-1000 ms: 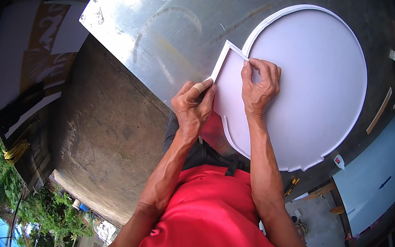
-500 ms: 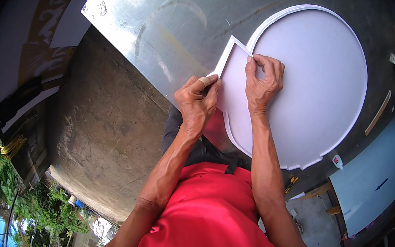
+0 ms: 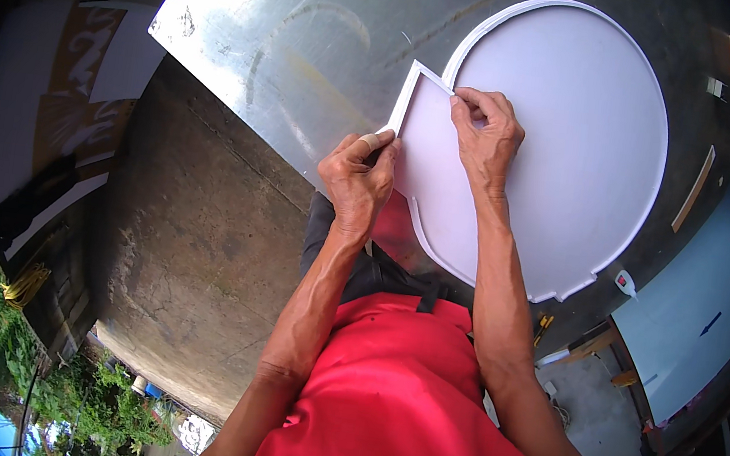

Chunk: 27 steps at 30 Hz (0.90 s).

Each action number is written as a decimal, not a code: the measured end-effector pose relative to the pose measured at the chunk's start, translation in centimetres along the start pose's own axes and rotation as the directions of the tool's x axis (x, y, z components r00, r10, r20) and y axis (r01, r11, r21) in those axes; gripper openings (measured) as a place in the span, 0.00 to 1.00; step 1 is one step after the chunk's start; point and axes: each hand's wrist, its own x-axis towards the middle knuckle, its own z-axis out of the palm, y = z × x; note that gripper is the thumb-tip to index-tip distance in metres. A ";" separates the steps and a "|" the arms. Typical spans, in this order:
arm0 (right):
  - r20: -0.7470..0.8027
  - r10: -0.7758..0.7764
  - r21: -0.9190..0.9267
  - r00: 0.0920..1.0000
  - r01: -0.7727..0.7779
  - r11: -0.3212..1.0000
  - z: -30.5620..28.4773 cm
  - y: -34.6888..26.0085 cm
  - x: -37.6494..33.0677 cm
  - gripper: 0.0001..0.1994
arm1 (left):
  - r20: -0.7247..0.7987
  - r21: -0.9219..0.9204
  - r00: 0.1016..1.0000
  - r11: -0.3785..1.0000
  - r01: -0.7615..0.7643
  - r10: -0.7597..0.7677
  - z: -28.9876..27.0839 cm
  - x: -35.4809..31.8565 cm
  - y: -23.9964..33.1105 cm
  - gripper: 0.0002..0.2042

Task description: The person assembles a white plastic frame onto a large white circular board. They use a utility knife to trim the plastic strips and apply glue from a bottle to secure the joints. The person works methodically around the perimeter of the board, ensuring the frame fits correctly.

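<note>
As the left hand (image 3: 359, 180) pinches edging (image 3: 405, 101), the right hand (image 3: 489, 143) arches.

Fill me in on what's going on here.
A person in a red shirt is bent to a large white panel on a grey metal surface. The left hand pinches the raised white edging below its pointed corner; the right hand has its fingertips where that edging meets the round part. Edging also follows most of the round rim.

Left grip (image 3: 356, 186) on white edging (image 3: 405, 96)
</note>
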 end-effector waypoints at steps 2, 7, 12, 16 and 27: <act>0.082 0.180 0.072 0.980 -0.186 0.980 -0.6 -1.0 0.7 0.06 | -0.004 -0.011 1.000 1.000 -0.006 0.006 0.1 0.0 -0.1 0.09; 0.292 0.398 0.077 0.870 -0.436 0.897 -2.4 -2.0 2.8 0.09 | -0.006 0.006 1.000 1.000 -0.018 0.018 0.0 0.1 0.0 0.09; 0.336 0.412 0.048 0.847 -0.452 0.891 -2.3 -1.9 3.4 0.09 | -0.011 0.009 1.000 1.000 -0.028 0.029 -0.2 0.0 0.1 0.09; 0.309 0.400 0.056 0.863 -0.437 0.898 -2.3 -1.6 3.2 0.10 | 0.008 -0.015 1.000 1.000 -0.023 0.023 -0.2 0.0 0.4 0.09; -0.342 0.342 -0.233 0.875 -0.431 0.872 -16.4 6.1 -19.6 0.08 | 0.014 -0.073 1.000 0.997 -0.022 0.023 0.2 0.8 -1.5 0.07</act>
